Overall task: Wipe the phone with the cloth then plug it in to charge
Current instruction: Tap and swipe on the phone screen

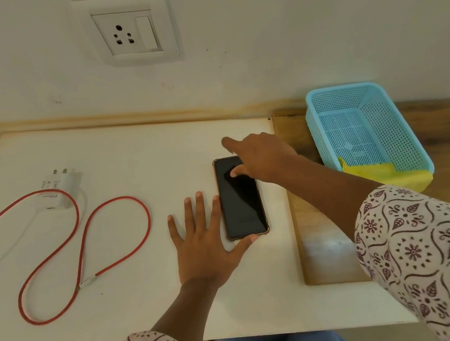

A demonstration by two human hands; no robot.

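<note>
The left grip point(199, 240) lies flat and open on the bench point(136, 289), fingers straight, its index side along the left edge of the phone point(241, 206) and its thumb at the phone's near corner. The right grip point(260, 158) hangs over the phone's far end and clasps nothing that shows: the index finger stretches out past the top edge and the thumb tip meets the dark glass. The phone lies screen-up, flat on the pale bench between the two. The yellow cloth point(388, 172) sits apart to the right, draped in the near corner of the blue basket point(398, 129), so the wipe seems not yet begun. To do it well, the left grip should probably hold its place as a stop against sliding while the right fetches the cloth. The cloth is then best folded to a pad and drawn along the screen in long strokes, with light pressure. Away to the left, the charger point(57, 189) and its red cable point(121, 199) wait under the wall socket point(123, 35).
</note>
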